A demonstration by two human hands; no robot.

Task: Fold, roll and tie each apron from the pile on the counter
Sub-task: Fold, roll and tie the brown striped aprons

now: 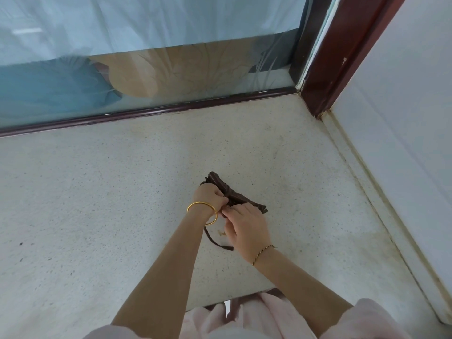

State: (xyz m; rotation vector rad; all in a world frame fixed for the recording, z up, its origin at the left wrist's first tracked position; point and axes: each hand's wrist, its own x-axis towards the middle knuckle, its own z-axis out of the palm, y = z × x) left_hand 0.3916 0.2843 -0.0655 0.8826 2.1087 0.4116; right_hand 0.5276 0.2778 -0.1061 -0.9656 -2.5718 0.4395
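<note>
A dark brown apron [234, 195], rolled into a small bundle, lies on the speckled stone counter [97, 192] near the middle. My left hand [209, 195], with a gold bangle on the wrist, grips the bundle at its near left side. My right hand [245, 227] sits just in front of the bundle, its fingers curled and pinching the apron's strap where it meets the roll. A loose end of the dark strap [217, 242] trails toward me under the hands. The middle of the bundle is hidden by my fingers.
A glass pane with a patterned curtain [146, 69] behind it runs along the counter's far edge on a dark wooden sill [171, 110]. A dark wood post [342, 57] and a white wall [403, 118] close the right side. The counter's front edge [220, 300] is near my body.
</note>
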